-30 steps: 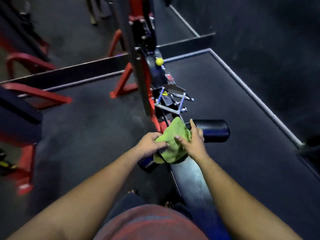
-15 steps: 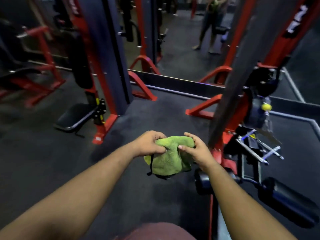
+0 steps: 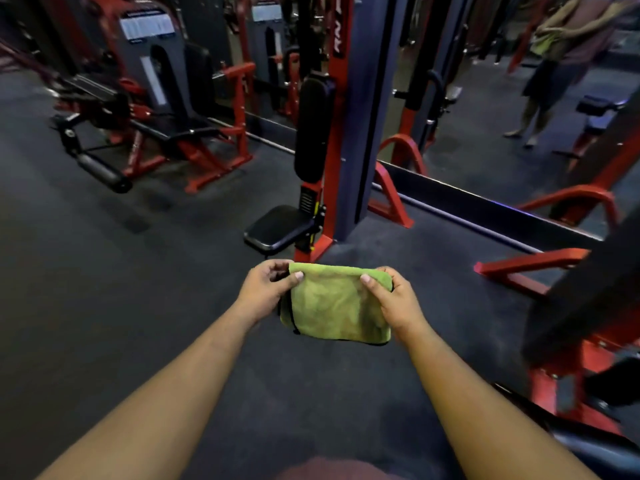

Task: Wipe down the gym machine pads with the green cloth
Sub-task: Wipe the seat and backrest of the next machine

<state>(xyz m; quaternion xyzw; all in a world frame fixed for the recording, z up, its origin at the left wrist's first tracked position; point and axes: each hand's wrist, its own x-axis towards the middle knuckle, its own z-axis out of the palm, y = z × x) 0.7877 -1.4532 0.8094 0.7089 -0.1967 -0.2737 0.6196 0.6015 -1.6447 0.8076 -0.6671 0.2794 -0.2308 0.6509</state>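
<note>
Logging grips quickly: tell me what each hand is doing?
Left hand: pinching the green cloth at its left top corner.
Right hand: pinching its right top corner.

1 green cloth [image 3: 337, 304], folded. 2 hands on it: left hand [image 3: 266, 289], right hand [image 3: 394, 301]. 1 black seat [image 3: 277, 228] beyond cloth, 1 upright back pad [image 3: 313, 128] above seat. 1 roller pad [image 3: 104, 173] far left of seat. 1 other person [image 3: 561, 64] far right of seat.

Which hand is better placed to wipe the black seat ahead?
Probably the left hand: it pinches the green cloth and sits almost directly below the seat. The right hand is farther away.
</note>
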